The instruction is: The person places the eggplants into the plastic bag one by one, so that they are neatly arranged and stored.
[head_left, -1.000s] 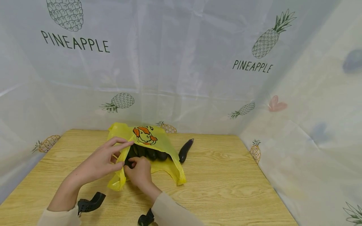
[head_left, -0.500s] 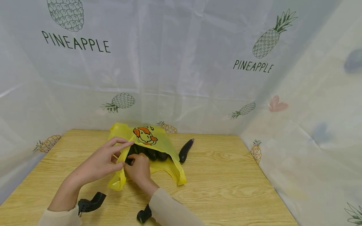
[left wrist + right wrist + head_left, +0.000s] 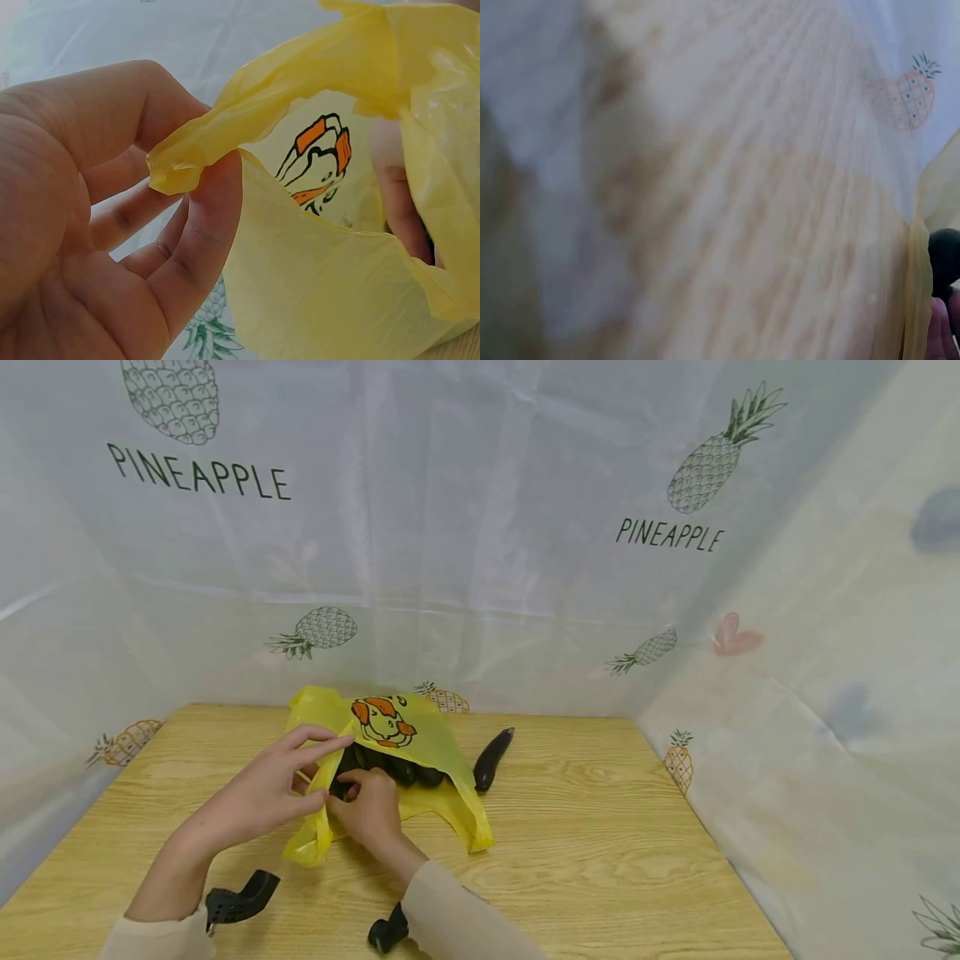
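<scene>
A yellow plastic bag (image 3: 442, 739) with an orange duck-like print lies on the table, its mouth facing me. My left hand (image 3: 273, 777) pinches the left edge of that mouth between thumb and fingers and lifts it; the left wrist view shows the folded plastic in the fingertips. Inside are several dark eggplants (image 3: 402, 770), their glossy ends side by side. My right hand (image 3: 372, 810) reaches into the opening at the left, its curled fingers holding a dark eggplant (image 3: 945, 259); most of that eggplant is hidden by the hand and bag.
Another eggplant (image 3: 493, 760) lies on the wooden table (image 3: 585, 843), just right of the bag. Pale pineapple-printed curtains (image 3: 480, 568) stand behind the table and along its sides. A black wrist mount (image 3: 243, 900) juts from the left sleeve.
My right hand has shifted slightly farther into the bag's opening since a second ago. The left hand, the bag and the eggplant outside it stay nearly still.
</scene>
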### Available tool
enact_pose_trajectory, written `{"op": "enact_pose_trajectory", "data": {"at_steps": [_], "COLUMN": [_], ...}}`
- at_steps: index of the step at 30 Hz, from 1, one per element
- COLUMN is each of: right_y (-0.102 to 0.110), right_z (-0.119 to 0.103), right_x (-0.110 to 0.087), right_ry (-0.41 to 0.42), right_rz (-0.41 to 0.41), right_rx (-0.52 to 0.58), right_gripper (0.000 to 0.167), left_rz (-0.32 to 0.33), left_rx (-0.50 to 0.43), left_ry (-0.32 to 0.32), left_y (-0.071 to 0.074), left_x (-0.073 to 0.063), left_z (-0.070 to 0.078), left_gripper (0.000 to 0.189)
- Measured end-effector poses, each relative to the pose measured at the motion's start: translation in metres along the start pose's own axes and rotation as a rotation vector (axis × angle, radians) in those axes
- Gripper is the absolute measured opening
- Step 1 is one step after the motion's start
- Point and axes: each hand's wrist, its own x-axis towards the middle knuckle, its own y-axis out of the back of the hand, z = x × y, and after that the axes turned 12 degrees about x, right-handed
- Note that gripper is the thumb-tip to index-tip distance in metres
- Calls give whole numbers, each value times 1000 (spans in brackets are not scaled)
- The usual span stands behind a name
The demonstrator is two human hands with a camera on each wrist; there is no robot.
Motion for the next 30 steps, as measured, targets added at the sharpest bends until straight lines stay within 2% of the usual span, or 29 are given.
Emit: {"op": "enact_pose_trajectory", "data": {"at_steps": [6, 14, 19, 25, 30], "right_y": [14, 51, 84, 128, 164], "right_z": [-3, -16, -21, -10, 14], "right_x": [-8, -22, -30, -36, -32], "right_ry": [5, -11, 59, 135, 113], "right_rz": [-69, -160, -186, -138, -37], "right_rx": [96, 248, 289, 303, 247], "right_gripper": [27, 33, 25, 22, 25], "left_rz": [1, 5, 6, 0, -5], "left_rx": [5, 3, 7, 8, 6], "left_ry": [8, 7, 10, 12, 15], "left_y": [0, 0, 0, 0, -1], "left_x": [-1, 0, 0, 1, 1], "left_z": [-1, -3, -2, -1, -1], "left_gripper": [72, 71, 71, 70, 71]}}
